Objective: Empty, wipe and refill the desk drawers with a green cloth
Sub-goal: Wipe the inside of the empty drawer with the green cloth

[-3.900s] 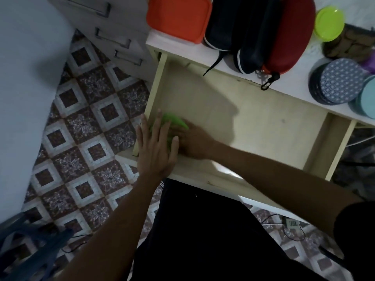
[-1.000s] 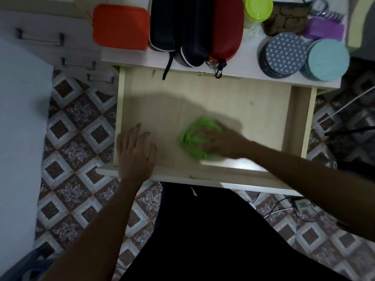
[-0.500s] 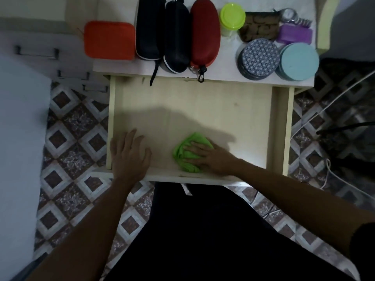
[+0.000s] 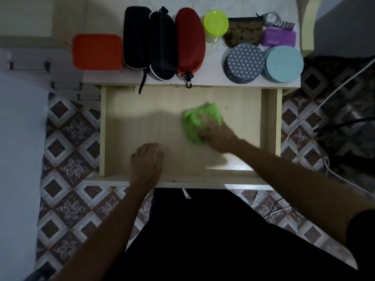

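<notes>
The pale wooden drawer (image 4: 132, 122) is pulled out from the desk, with only the cloth and my hands inside. My right hand (image 4: 219, 135) presses the crumpled green cloth (image 4: 199, 118) onto the drawer floor, right of centre; the hand is motion-blurred. My left hand (image 4: 147, 160) rests on the floor at the front left, fingers curled under, holding nothing.
On the desk top (image 4: 213, 63) lie an orange box (image 4: 97, 51), two black cases (image 4: 150, 41), a red case (image 4: 189, 39), a lime-lidded jar (image 4: 215, 24), a brown pouch (image 4: 243, 33), a purple box (image 4: 279, 38) and two round tins (image 4: 263, 62). Cables run over the tiled floor (image 4: 71, 138) at right.
My right hand has swept the green cloth from the drawer's front edge back and to the right. My left hand has shifted right and curled its fingers.
</notes>
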